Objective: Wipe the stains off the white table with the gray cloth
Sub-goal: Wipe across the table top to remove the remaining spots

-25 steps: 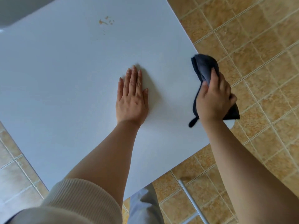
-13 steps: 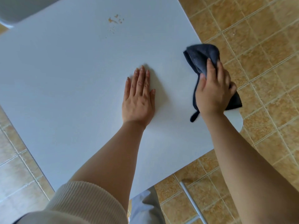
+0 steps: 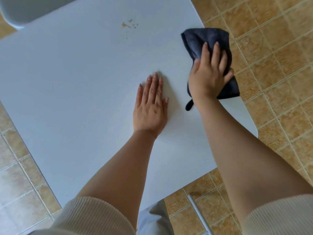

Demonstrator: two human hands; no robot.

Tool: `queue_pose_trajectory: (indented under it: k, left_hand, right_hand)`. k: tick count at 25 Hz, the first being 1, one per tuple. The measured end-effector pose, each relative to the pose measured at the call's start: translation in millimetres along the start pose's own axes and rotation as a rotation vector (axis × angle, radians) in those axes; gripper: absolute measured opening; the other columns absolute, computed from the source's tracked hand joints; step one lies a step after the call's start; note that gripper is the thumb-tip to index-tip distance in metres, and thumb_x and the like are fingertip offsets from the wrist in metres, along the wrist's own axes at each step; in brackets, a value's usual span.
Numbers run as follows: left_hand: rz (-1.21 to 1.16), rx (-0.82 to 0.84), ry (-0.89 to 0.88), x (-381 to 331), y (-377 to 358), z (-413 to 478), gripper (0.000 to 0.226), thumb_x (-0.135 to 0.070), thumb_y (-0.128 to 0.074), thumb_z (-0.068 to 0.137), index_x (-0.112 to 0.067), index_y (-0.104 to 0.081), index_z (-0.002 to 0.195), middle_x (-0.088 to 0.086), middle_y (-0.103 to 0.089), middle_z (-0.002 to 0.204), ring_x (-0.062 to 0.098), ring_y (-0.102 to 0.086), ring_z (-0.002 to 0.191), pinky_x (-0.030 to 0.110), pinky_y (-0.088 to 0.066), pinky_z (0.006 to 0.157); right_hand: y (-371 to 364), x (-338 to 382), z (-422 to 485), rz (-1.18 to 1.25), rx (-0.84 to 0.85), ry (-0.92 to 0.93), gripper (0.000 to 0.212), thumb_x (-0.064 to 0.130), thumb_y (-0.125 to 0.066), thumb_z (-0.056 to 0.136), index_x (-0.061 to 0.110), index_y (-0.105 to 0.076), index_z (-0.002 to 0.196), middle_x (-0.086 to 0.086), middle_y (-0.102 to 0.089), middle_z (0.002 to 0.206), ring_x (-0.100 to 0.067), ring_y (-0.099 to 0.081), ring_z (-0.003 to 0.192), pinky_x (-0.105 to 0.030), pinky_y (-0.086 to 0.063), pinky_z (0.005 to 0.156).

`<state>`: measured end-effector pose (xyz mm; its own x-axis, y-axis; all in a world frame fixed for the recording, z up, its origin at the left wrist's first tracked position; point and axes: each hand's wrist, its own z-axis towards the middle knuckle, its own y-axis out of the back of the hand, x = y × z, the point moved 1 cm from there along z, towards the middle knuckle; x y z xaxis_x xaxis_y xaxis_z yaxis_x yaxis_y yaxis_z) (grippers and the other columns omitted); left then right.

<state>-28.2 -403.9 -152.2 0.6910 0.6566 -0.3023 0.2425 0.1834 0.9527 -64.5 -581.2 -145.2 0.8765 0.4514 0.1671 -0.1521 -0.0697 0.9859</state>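
Note:
The white table (image 3: 67, 78) fills most of the view. Brown stains (image 3: 129, 25) with small specks below them sit near its far edge. My right hand (image 3: 209, 74) presses the dark gray cloth (image 3: 204, 38) onto the table at its right edge; the cloth bunches ahead of my fingers and a corner trails out under my wrist. The cloth lies to the right of the stains, apart from them. My left hand (image 3: 150, 107) rests flat on the tabletop, palm down, fingers together, holding nothing.
Tan tiled floor (image 3: 271, 48) surrounds the table on the right and left. A grey chair seat (image 3: 22, 9) stands at the far left corner. A white table leg (image 3: 199, 216) slants down near the front edge, beside my trouser leg.
My right hand has slid the cloth forward and leftward along the table's right edge, nearer the stains. My left hand has stayed flat in place.

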Motion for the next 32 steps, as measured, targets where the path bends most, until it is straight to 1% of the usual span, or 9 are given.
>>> queue_pose_trajectory:
  k: [4,8,12,14,16,21,26,28,32]
  left_hand:
    - [-0.218,-0.044,0.005,8.1,15.3,-0.7,0.057,-0.03,-0.02,0.103,-0.004,-0.02,0.152,0.01,-0.018,0.161,0.02,-0.012,0.149,0.036,-0.006,0.122]
    - [-0.165,-0.092,0.107,50.7,31.2,-4.2,0.057,-0.031,-0.02,0.102,-0.003,-0.022,0.152,0.011,-0.02,0.16,0.021,-0.015,0.149,0.037,-0.006,0.122]
    - [0.002,-0.058,0.206,122.2,46.7,-15.6,0.058,-0.033,-0.019,0.102,-0.005,-0.016,0.153,0.009,-0.015,0.162,0.021,-0.009,0.15,0.039,0.0,0.122]
    - [0.03,-0.02,0.251,150.7,51.0,-20.4,0.058,-0.033,-0.02,0.103,-0.007,-0.013,0.154,0.008,-0.011,0.162,0.02,-0.005,0.15,0.039,0.001,0.122]
    - [0.049,0.0,0.238,162.9,52.4,-23.3,0.06,-0.037,-0.018,0.102,-0.007,-0.012,0.154,0.008,-0.009,0.163,0.021,-0.004,0.15,0.038,0.001,0.122]
    - [0.04,0.027,0.209,169.6,57.0,-22.6,0.066,-0.044,-0.009,0.099,-0.008,-0.011,0.154,0.006,-0.008,0.163,0.018,-0.004,0.15,0.035,0.001,0.122]
    - [0.06,0.052,0.107,199.1,71.9,-6.5,0.064,-0.044,-0.008,0.1,-0.011,-0.013,0.155,0.003,-0.01,0.163,0.016,-0.004,0.15,0.033,0.003,0.122]
    - [0.051,0.048,0.165,213.0,78.2,11.5,0.064,-0.044,-0.008,0.1,-0.011,-0.009,0.155,0.003,-0.005,0.163,0.016,0.0,0.15,0.032,0.006,0.121]
    - [0.044,0.049,0.165,226.3,82.4,54.6,0.061,-0.04,-0.015,0.103,-0.011,-0.007,0.155,0.002,-0.001,0.163,0.016,0.004,0.15,0.033,0.007,0.121]
  right_hand:
    - [-9.8,24.4,-38.6,-0.004,-0.116,0.166,0.045,0.039,-0.041,0.103,0.03,-0.047,0.147,0.002,-0.041,0.158,-0.023,-0.039,0.144,-0.054,-0.034,0.106]
    - [-2.3,-4.7,-103.1,-0.042,-0.156,0.286,0.043,0.042,-0.039,0.106,0.033,-0.046,0.148,0.004,-0.041,0.157,-0.02,-0.04,0.144,-0.047,-0.035,0.105]
    - [-2.4,-11.3,-140.4,-0.063,-0.138,0.011,0.044,0.041,-0.041,0.105,0.032,-0.045,0.148,0.001,-0.039,0.159,-0.024,-0.038,0.145,-0.05,-0.035,0.104]
    - [-8.5,16.8,-136.2,-0.024,-0.143,-0.19,0.046,0.039,-0.042,0.103,0.031,-0.046,0.148,-0.001,-0.038,0.159,-0.026,-0.037,0.146,-0.054,-0.035,0.103]
    - [-14.6,59.3,-126.6,0.039,-0.146,-0.272,0.046,0.039,-0.044,0.101,0.03,-0.049,0.146,-0.002,-0.041,0.157,-0.028,-0.039,0.144,-0.056,-0.035,0.102]
    - [-31.9,149.9,-155.6,0.065,-0.187,0.066,0.041,0.038,-0.047,0.102,0.032,-0.054,0.142,0.0,-0.048,0.153,-0.025,-0.045,0.14,-0.051,-0.037,0.101]
    - [-17.6,112.6,-208.3,0.0,-0.108,0.345,0.044,0.043,-0.042,0.105,0.034,-0.047,0.147,0.004,-0.041,0.157,-0.02,-0.041,0.144,-0.047,-0.038,0.105]
    - [-12.4,89.1,-199.6,-0.055,-0.124,0.291,0.043,0.043,-0.042,0.105,0.034,-0.049,0.146,0.003,-0.042,0.157,-0.021,-0.043,0.143,-0.046,-0.039,0.103]
    - [-22.3,103.8,-128.5,-0.1,-0.163,-0.025,0.043,0.043,-0.043,0.104,0.034,-0.049,0.146,0.0,-0.043,0.156,-0.024,-0.042,0.143,-0.048,-0.038,0.1]
